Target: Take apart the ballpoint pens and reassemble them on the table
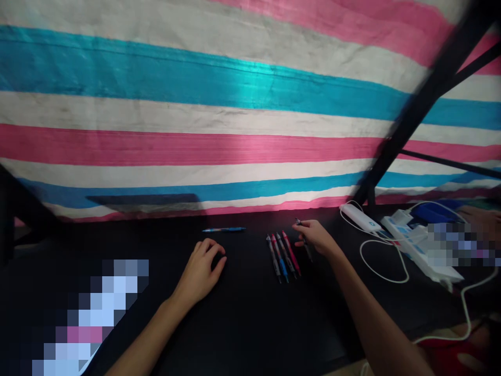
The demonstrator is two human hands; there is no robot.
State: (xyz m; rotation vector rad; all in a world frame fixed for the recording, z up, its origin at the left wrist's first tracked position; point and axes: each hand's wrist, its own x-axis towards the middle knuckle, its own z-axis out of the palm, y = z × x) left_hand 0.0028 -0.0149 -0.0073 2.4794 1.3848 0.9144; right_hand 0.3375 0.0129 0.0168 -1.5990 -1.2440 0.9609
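Observation:
My right hand [316, 236] pinches a dark pen [309, 251] between thumb and fingers, at the right end of a row of pens. Side by side in that row, pointing away from me, lie several pens, among them a blue-ended pen [282, 265] and a pink pen [291, 254]. My left hand [204, 266] rests on the black table with its fingers loosely bent, the thumb apart, and nothing in it. Just beyond it a single blue pen [224, 230] lies crosswise.
On the right are a white power strip [425, 250] with plugs, a white adapter [360, 218] and looping white cables. A pixelated patch covers something at left. Behind the black table [238, 324] hangs a striped sheet [219, 146], with dark metal bars at both sides.

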